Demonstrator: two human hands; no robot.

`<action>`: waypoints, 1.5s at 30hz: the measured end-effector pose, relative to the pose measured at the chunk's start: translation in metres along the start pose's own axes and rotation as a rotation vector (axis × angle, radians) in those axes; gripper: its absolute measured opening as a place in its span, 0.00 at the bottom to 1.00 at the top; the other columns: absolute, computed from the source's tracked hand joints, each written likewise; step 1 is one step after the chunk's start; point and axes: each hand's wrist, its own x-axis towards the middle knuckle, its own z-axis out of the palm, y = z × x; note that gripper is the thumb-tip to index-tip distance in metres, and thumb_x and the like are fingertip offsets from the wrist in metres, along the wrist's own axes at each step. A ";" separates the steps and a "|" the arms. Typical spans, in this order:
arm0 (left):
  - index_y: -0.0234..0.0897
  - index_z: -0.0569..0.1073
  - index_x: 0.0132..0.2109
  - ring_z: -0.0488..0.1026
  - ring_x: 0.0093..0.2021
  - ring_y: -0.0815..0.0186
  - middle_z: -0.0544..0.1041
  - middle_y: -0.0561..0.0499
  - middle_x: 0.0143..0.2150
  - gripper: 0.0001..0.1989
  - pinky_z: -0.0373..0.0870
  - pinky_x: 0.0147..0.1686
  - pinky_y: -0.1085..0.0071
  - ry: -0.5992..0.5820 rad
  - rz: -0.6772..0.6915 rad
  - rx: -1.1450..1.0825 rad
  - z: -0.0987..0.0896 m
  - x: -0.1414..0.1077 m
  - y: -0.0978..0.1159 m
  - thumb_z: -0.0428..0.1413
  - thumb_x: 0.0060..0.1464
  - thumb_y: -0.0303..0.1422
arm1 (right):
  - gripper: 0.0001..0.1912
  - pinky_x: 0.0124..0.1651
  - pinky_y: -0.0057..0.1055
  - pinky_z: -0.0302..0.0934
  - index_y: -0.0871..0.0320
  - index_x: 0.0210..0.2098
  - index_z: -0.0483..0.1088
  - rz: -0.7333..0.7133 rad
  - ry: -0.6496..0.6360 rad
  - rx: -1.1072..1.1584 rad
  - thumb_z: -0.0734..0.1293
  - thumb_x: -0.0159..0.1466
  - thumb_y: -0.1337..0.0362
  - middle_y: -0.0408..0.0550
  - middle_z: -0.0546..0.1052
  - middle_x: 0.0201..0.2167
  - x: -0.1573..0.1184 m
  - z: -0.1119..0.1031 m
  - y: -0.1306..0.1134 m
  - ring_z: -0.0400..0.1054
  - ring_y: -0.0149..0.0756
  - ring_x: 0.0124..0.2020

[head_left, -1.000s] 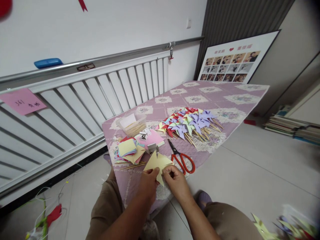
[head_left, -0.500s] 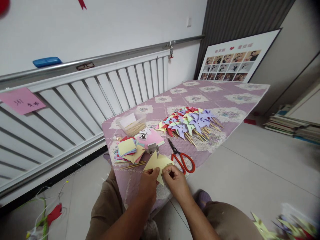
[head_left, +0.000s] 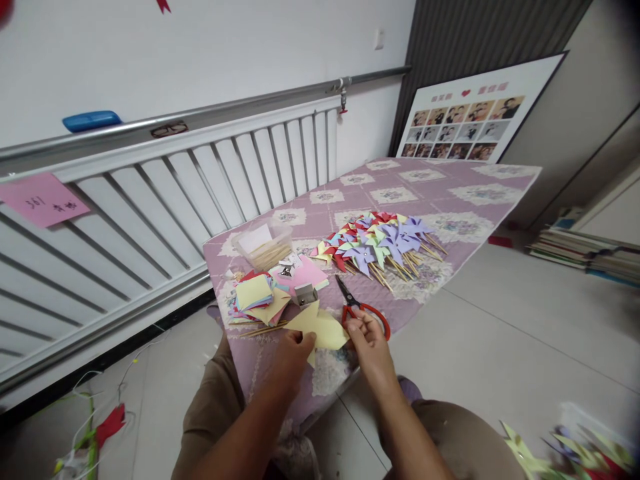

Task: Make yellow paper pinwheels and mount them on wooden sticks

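A pale yellow cut paper pinwheel [head_left: 327, 330] is held above the near end of the cloth. My left hand [head_left: 295, 353] is closed on its left part, thumb on top. At its right side my right hand [head_left: 369, 340] pinches a tip of the paper between thumb and fingers. Just behind the right hand lie red-handled scissors [head_left: 350, 300], partly covered by it. A small grey box [head_left: 306, 294] stands beyond the paper. Left of it is a stack of coloured paper squares [head_left: 253, 293], with thin wooden sticks [head_left: 257, 331] in front.
Finished pinwheels on sticks [head_left: 385, 243] lie heaped on the flowered tablecloth [head_left: 395, 195]. A clear tub of sticks [head_left: 265, 247] and pink paper [head_left: 307, 272] are at the left. A white radiator [head_left: 260, 167] runs along the wall. More pinwheels [head_left: 523, 450] are low at the right.
My right hand has moved right and slightly up, from the paper's middle to its right tip, now overlapping the scissors' handles. The left hand has shifted slightly left, still holding the paper.
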 end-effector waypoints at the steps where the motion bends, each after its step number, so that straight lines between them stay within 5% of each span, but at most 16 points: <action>1: 0.38 0.70 0.28 0.64 0.24 0.67 0.69 0.54 0.23 0.12 0.56 0.25 0.72 -0.009 -0.005 0.053 -0.003 -0.001 0.003 0.52 0.53 0.41 | 0.28 0.34 0.30 0.62 0.54 0.45 0.70 0.066 -0.051 0.013 0.75 0.51 0.46 0.42 0.76 0.31 0.000 -0.001 -0.002 0.69 0.36 0.30; 6: 0.39 0.64 0.21 0.55 0.20 0.71 0.59 0.59 0.18 0.14 0.49 0.23 0.71 -0.148 0.026 0.217 -0.015 -0.004 0.016 0.52 0.48 0.40 | 0.25 0.37 0.33 0.64 0.55 0.41 0.76 0.308 -0.375 0.025 0.76 0.51 0.45 0.47 0.82 0.33 -0.011 0.000 -0.003 0.74 0.39 0.32; 9: 0.38 0.65 0.21 0.55 0.21 0.71 0.60 0.58 0.19 0.12 0.50 0.23 0.71 -0.209 0.048 0.267 -0.020 -0.004 0.018 0.51 0.47 0.40 | 0.27 0.38 0.34 0.65 0.55 0.42 0.78 0.355 -0.441 -0.036 0.77 0.48 0.45 0.47 0.83 0.33 -0.013 0.002 0.003 0.75 0.40 0.32; 13: 0.37 0.68 0.25 0.58 0.23 0.70 0.64 0.57 0.21 0.09 0.53 0.25 0.71 -0.258 0.099 0.266 -0.025 -0.001 0.016 0.51 0.45 0.38 | 0.30 0.37 0.34 0.65 0.56 0.41 0.79 0.395 -0.474 -0.111 0.78 0.44 0.45 0.48 0.84 0.34 -0.010 0.002 0.012 0.75 0.40 0.32; 25: 0.36 0.73 0.26 0.62 0.24 0.68 0.69 0.56 0.21 0.06 0.56 0.26 0.72 -0.276 0.171 0.300 -0.029 0.002 0.015 0.55 0.46 0.33 | 0.16 0.34 0.31 0.65 0.56 0.37 0.80 0.364 -0.434 -0.080 0.75 0.49 0.58 0.44 0.84 0.29 -0.019 0.008 0.005 0.75 0.37 0.28; 33: 0.37 0.68 0.23 0.59 0.23 0.70 0.65 0.58 0.20 0.08 0.52 0.25 0.71 -0.238 0.133 0.281 -0.025 0.003 0.011 0.55 0.47 0.32 | 0.12 0.35 0.34 0.66 0.56 0.33 0.81 0.308 -0.366 -0.134 0.73 0.49 0.61 0.44 0.84 0.29 -0.020 0.013 0.001 0.76 0.40 0.29; 41: 0.40 0.72 0.43 0.70 0.30 0.66 0.74 0.52 0.34 0.17 0.62 0.28 0.72 -0.262 -0.111 -0.434 -0.018 0.002 0.003 0.58 0.49 0.43 | 0.11 0.35 0.35 0.69 0.56 0.33 0.80 0.336 -0.194 -0.008 0.74 0.50 0.61 0.47 0.84 0.30 -0.016 0.014 0.006 0.77 0.43 0.30; 45: 0.40 0.70 0.42 0.70 0.31 0.68 0.74 0.51 0.34 0.18 0.63 0.29 0.73 -0.244 -0.191 -0.623 -0.005 -0.005 -0.012 0.63 0.45 0.43 | 0.14 0.32 0.34 0.68 0.57 0.35 0.79 0.331 -0.146 0.073 0.75 0.50 0.58 0.49 0.84 0.30 -0.013 0.013 0.009 0.77 0.42 0.29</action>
